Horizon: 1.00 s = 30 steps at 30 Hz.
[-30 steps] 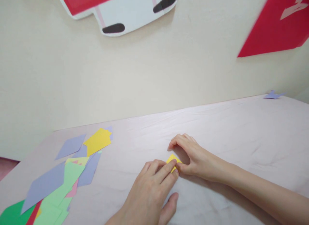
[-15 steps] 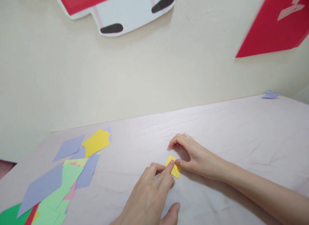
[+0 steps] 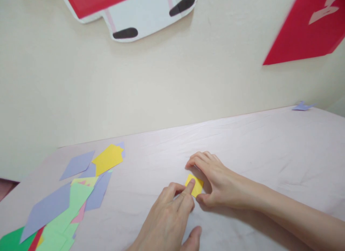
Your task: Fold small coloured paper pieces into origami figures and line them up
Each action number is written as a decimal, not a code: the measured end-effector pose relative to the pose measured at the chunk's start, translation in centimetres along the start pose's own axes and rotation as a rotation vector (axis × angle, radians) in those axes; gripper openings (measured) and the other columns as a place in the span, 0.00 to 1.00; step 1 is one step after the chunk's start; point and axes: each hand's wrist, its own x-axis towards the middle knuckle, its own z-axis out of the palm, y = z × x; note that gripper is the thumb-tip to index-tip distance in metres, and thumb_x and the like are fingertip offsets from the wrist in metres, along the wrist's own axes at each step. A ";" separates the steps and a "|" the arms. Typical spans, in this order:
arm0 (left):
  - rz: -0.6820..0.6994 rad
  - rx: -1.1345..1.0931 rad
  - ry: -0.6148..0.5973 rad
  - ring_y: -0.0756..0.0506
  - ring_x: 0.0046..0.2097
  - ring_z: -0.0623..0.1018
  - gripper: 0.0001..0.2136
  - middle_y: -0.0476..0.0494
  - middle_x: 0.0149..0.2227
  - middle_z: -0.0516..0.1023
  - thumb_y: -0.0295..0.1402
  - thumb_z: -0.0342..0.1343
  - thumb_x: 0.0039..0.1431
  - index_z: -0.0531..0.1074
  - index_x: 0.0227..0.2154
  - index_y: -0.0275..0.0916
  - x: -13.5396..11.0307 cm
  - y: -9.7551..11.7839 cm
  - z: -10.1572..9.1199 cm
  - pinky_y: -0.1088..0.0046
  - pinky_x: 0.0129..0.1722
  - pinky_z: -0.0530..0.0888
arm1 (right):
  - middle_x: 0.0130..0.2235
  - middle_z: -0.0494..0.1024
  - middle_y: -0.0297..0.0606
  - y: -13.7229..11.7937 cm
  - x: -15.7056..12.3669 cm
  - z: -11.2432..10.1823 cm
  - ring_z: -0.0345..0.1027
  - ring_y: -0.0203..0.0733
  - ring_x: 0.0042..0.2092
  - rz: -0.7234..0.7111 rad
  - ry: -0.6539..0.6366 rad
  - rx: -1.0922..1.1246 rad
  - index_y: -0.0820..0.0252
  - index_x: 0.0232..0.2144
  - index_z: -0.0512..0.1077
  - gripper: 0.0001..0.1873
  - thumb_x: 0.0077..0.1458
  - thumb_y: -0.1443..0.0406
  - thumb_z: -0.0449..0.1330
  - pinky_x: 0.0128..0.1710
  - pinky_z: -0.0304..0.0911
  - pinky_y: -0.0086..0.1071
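A small folded piece of yellow origami paper (image 3: 198,187) lies flat on the cloth. My left hand (image 3: 171,206) pins it there, one outstretched fingertip pressing on its upper face and another finger bent at its left edge. The left thumb stands apart, off the paper. Beside the paper's right side, my right hand (image 3: 215,179) curves in an open C shape. Its thumb tip is at the paper's lower right corner; whether it touches is hard to tell. The right fingers are held above and beyond the paper with nothing between them.
Loose coloured sheets overlap at the left: purple ones (image 3: 47,209), a light green one (image 3: 78,199) and a yellow one (image 3: 107,160). A folded purple paper figure (image 3: 302,106) sits at the far right by the wall (image 3: 161,85). Wrinkled pale cloth (image 3: 258,146) covers the surface.
The right thumb has moved from the paper's upper right edge down to its lower right corner. More of the paper's right side shows, now looking smooth instead of creased. The left hand stays nearly still.
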 end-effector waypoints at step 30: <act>0.138 0.272 0.137 0.42 0.46 0.72 0.13 0.48 0.44 0.78 0.25 0.55 0.62 0.71 0.48 0.44 0.7 -1.2 -2.8 0.60 0.47 0.69 | 0.35 0.73 0.36 -0.3 -0.1 1.1 0.63 0.44 0.40 -0.199 0.045 0.119 0.58 0.34 0.69 0.14 0.48 0.78 0.56 0.43 0.60 0.38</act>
